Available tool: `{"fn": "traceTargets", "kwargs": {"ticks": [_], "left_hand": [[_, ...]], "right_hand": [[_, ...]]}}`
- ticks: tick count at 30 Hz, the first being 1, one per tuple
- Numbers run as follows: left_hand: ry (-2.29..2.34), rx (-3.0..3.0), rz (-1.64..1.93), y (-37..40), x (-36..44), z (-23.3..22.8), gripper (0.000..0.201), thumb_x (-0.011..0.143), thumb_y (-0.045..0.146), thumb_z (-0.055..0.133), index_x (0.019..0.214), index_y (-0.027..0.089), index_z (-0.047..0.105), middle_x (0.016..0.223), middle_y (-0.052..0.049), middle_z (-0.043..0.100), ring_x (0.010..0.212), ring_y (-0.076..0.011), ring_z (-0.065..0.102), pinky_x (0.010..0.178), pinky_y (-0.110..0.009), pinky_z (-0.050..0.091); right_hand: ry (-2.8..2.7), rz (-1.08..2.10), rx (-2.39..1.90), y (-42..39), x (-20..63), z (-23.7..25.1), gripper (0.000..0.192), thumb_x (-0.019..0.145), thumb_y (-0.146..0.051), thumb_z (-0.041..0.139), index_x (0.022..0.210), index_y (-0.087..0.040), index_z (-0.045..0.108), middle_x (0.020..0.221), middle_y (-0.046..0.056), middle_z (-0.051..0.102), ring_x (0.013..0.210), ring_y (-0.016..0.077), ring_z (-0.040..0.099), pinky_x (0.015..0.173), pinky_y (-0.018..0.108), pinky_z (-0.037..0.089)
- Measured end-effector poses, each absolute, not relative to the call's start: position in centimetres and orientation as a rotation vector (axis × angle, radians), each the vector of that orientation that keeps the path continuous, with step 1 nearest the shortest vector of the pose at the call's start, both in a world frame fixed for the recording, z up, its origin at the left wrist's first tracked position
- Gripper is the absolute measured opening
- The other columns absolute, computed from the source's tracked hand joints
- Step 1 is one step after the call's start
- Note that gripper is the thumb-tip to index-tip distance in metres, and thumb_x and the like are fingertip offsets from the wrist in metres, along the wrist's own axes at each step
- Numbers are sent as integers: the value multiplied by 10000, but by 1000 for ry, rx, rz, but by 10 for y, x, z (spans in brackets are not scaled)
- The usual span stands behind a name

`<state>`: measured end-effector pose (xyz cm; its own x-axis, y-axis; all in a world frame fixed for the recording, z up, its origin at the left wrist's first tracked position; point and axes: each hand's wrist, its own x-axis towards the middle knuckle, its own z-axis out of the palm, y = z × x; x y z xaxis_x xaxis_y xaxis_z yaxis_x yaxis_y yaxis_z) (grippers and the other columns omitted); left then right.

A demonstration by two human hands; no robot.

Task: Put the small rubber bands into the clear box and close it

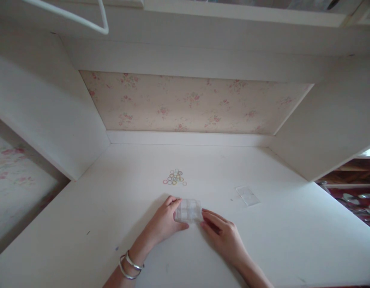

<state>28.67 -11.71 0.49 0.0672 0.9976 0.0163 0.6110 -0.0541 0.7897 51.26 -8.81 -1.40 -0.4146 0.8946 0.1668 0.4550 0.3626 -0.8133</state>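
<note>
A small clear plastic box [189, 210] with compartments rests on the white desk [83, 224]. My left hand [163, 220] grips its left end, thumb below and fingers above; silver bangles [129, 266] ring that wrist. My right hand [222, 232] touches the box's right side with its fingertips. A small heap of several coloured rings [175, 177] lies on the desk just beyond the box. A flat clear plastic piece [247, 195], possibly a lid, lies to the right.
The desk sits in a white alcove with side walls [47, 120] and a floral back panel [191, 104]. A white hanger [91, 20] hangs at the top left. Shiny metal items [360, 202] lie off the desk at the far right.
</note>
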Motion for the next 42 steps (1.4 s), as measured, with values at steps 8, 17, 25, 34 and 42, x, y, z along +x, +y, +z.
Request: {"fn": "traceTargets", "kwargs": {"ticks": [8,17,25,34,42], "left_hand": [[1603,1697,832,-119,286,3,582,620,294,740,1167,214,560,1072,-34,517,681,-107,496,650,-250,452],[1615,1682,805,-116,283,1,571,567,250,751,1108,204,577,1040,-29,519,711,-117,485,656,-238,437],[1614,1673,817,-118,283,-4,660,564,274,760,1178,195,530,1070,-39,515,688,-108,483,653,-233,434],[1603,1653,805,-119,280,-3,794,542,389,791,1253,196,495,1100,-46,507,700,-113,487,651,-234,443],[1496,1518,846,-119,276,1,968,503,506,795,1337,204,407,1104,-62,494,709,-114,493,667,-255,468]], "right_hand": [[-2020,952,-1290,-23,493,2,311,846,-414,474,890,-205,700,856,34,704,765,172,639,692,264,488],[-2480,699,-1354,47,427,17,256,816,-288,490,853,-227,736,907,26,714,826,161,621,709,213,391],[-2549,636,-1458,64,402,8,245,798,-321,514,848,-239,739,878,28,715,801,159,619,633,212,357],[-2554,714,-1469,68,392,8,219,768,-361,559,754,-235,739,726,21,703,682,147,616,559,211,342],[-2465,800,-1424,72,391,4,163,726,-292,584,735,-206,722,714,32,694,668,157,605,569,223,355]]}}
